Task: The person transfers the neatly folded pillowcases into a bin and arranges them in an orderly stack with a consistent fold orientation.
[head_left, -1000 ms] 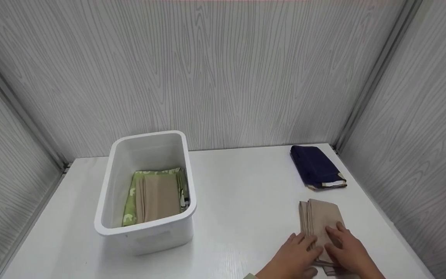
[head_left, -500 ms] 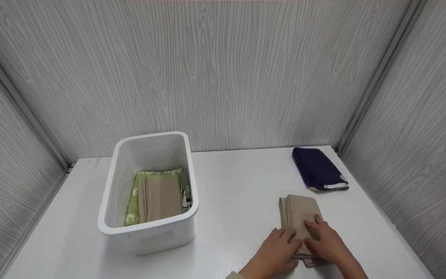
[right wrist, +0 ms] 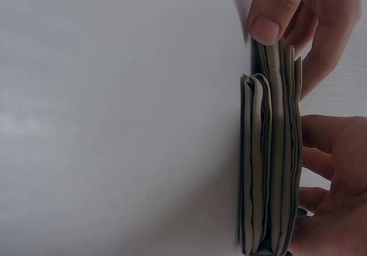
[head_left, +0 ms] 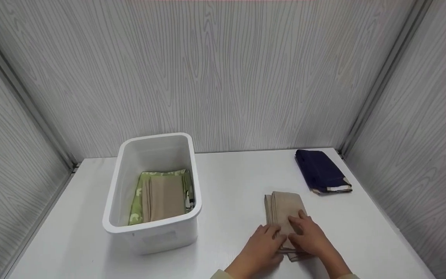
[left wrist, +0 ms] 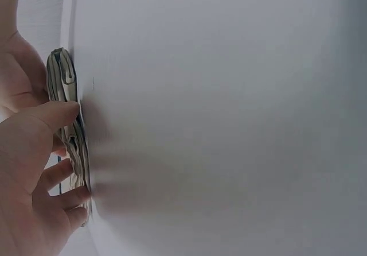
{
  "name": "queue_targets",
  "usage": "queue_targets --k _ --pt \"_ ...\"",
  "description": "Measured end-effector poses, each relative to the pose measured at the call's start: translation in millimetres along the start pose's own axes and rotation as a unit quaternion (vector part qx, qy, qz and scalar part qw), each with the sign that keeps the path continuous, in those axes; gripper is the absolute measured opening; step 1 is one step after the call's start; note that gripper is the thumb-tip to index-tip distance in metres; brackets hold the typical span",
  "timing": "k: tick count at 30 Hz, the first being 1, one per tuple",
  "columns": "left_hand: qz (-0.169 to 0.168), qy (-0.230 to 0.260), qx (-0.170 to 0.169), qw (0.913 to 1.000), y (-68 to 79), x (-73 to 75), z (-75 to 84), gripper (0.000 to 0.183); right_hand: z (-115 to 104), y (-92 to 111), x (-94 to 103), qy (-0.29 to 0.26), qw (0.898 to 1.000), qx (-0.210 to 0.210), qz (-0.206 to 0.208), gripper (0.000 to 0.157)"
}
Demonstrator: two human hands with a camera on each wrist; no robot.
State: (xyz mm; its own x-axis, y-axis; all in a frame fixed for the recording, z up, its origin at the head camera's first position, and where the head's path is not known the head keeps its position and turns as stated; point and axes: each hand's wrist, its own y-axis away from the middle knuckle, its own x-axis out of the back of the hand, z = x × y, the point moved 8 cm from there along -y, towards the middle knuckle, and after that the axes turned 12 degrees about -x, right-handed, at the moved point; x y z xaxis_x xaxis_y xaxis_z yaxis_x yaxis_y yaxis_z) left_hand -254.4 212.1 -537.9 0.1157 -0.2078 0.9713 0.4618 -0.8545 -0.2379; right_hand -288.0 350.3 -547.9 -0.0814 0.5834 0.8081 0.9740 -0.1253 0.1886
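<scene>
A folded beige cloth lies on the table in front of me, its layered edge facing left. My left hand touches its near left corner. In the left wrist view the left thumb and spread fingers meet the layered edge. My right hand rests its fingertips on top of the cloth, near its right side. The right wrist view shows the stacked folds end-on, with the left thumb at one corner and right fingers against the upper face.
A white bin stands on the left, holding a folded beige cloth on top of a green patterned cloth. A folded navy cloth lies at the back right. Wood-grain panels enclose the table.
Both hands have slid the folded beige cloth leftward across the table, toward the bin. The view has shifted slightly; the bin and navy cloth stay in place.
</scene>
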Motion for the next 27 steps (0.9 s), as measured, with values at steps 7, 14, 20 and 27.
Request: queue_targets --k 7,14,20,27 --pt "0.01 -0.021 0.016 0.9996 12.4 5.2 -13.5 0.043 -21 -5 -10.6 -0.002 1.0 0.018 0.004 0.057" --pt "-0.01 0.003 0.049 0.9987 23.6 3.9 -24.4 0.045 -37 -9 -21.9 -0.011 1.0 0.011 0.002 0.056" --pt "-0.012 0.006 0.072 0.9973 32.1 4.7 -32.2 0.049 -48 -11 -29.7 -0.007 1.0 0.013 -0.005 0.055" --pt "0.014 0.032 0.077 0.9964 38.6 8.5 -35.7 0.047 -49 -12 -29.8 -0.039 0.999 0.027 -0.008 0.052"
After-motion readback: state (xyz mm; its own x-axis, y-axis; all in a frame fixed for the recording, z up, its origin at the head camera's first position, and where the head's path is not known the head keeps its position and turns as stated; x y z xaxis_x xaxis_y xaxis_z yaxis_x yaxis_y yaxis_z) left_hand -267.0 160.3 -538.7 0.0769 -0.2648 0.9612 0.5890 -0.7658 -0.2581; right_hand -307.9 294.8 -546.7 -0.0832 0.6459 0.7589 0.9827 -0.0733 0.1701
